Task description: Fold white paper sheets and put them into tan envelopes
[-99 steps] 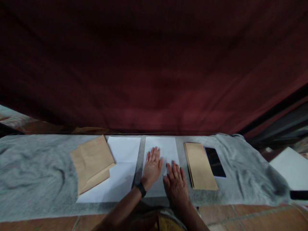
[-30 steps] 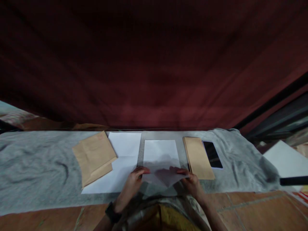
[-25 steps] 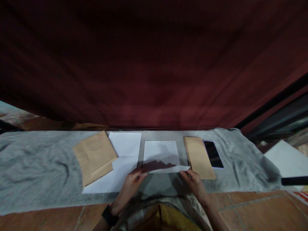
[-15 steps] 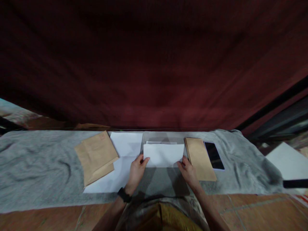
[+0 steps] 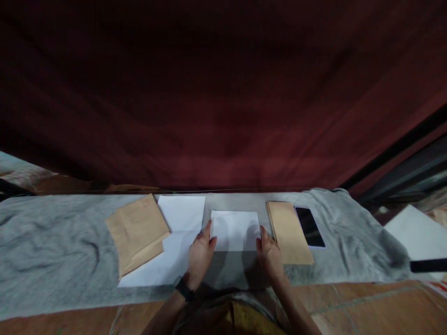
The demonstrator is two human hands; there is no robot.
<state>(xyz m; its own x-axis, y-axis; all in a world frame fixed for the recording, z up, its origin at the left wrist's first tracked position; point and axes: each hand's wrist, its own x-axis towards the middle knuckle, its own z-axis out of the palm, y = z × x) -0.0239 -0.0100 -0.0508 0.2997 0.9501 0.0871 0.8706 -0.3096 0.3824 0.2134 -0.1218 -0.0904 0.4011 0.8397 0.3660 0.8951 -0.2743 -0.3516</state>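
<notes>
A white sheet folded in half (image 5: 235,230) lies flat on the grey cloth (image 5: 52,246) in front of me. My left hand (image 5: 200,253) rests at the sheet's near left corner, fingers stretched forward along its left edge. At the near right corner sits my right hand (image 5: 269,253), fingers extended and touching the right edge. A black band is on my left wrist.
A larger white sheet (image 5: 174,242) lies to the left, with brown envelopes (image 5: 136,232) on its left part. A stack of brown envelopes (image 5: 288,231) and a dark phone (image 5: 309,226) lie to the right. A dark red curtain (image 5: 223,93) hangs behind.
Both hands lifted the sheet's near edge and carried it forward over the far half. The sheet now lies folded flat, with the hands at its near corners.
</notes>
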